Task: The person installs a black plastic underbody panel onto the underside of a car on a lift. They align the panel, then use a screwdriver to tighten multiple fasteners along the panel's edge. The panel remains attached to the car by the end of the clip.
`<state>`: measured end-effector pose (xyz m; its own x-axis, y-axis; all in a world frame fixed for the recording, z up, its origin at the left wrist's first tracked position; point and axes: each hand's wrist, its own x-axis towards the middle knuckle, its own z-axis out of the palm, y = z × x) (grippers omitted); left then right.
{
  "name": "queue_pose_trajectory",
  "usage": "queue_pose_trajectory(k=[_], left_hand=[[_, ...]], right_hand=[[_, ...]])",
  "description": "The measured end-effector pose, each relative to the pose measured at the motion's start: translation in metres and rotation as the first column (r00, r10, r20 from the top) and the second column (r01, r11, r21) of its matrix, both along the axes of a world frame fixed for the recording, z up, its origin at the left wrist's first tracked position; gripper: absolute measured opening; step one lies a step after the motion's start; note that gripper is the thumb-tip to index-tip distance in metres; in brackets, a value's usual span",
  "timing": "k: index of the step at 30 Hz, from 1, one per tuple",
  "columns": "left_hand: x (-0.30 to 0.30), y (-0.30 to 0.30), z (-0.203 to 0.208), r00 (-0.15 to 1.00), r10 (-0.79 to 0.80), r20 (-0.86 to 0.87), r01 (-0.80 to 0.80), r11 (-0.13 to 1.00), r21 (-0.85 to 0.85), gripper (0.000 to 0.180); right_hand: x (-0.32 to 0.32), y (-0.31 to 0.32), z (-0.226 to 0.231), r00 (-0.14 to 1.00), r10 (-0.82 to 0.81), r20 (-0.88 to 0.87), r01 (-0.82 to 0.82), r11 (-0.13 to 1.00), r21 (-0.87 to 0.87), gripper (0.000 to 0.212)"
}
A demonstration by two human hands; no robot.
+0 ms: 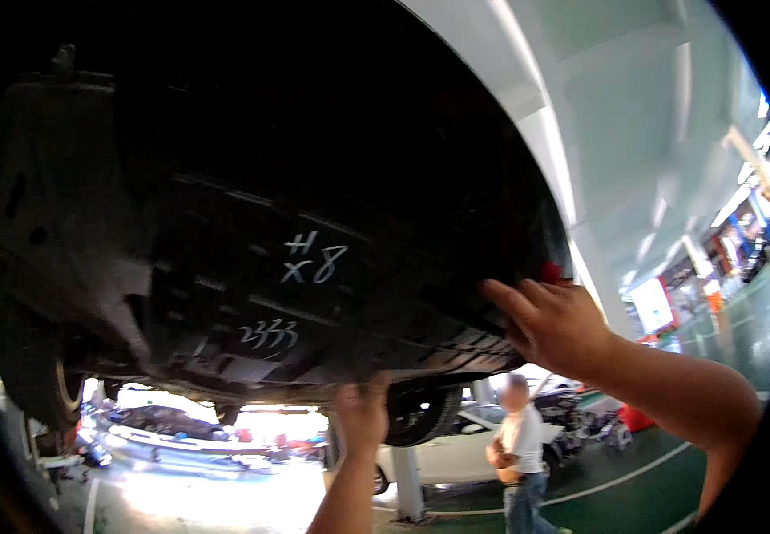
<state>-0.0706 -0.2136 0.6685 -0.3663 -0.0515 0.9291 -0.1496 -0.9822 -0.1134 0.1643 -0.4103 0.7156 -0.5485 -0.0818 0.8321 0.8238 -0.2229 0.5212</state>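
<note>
A large black underbody panel (385, 267) of a raised car spreads overhead, with pale handwritten marks on it. My left hand (362, 411) reaches up to the panel's lower edge, its fingers extended against the dark surface. At the panel's right edge is my right hand (556, 322), its index finger stretched along the panel and its other fingers curled. A small red thing (551, 271) shows just above the right knuckles; its kind is unclear, and what the curled fingers hold is hidden.
A tyre (29, 347) hangs at the left and another tyre (422, 416) beyond my left hand. Farther off, a person (518, 454) in a white top stands near a white car (456, 458) and a grey post (408, 485). Other vehicles and workshop equipment fill the background.
</note>
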Motion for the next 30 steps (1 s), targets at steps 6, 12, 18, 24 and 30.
queue_pose_trajectory(k=[6,12,18,24,30], left_hand=[[0.053,-0.037,0.014,0.985,0.042,-0.165,-0.027,0.996,0.089,0.045],[0.102,-0.049,0.028,0.979,0.102,-0.177,-0.065,0.977,0.203,0.029],[0.184,-0.113,0.029,0.986,-0.107,-0.129,0.125,0.981,0.146,0.020],[0.233,-0.175,0.027,0.970,-0.206,-0.128,0.222,0.967,0.125,0.020],[0.241,-0.198,0.022,0.980,-0.157,-0.124,0.164,0.985,0.050,0.026]], right_hand=[[0.059,-0.059,-0.010,0.982,-0.182,-0.050,0.184,0.982,0.039,0.054],[0.087,-0.141,-0.005,0.858,-0.500,-0.119,0.500,0.866,-0.032,0.049],[0.140,-0.218,-0.002,0.759,-0.643,-0.101,0.641,0.765,-0.063,0.041],[0.169,-0.282,0.004,0.685,-0.711,-0.162,0.680,0.703,-0.211,0.045],[0.175,-0.290,-0.001,0.722,-0.661,-0.203,0.603,0.746,-0.284,0.034]])
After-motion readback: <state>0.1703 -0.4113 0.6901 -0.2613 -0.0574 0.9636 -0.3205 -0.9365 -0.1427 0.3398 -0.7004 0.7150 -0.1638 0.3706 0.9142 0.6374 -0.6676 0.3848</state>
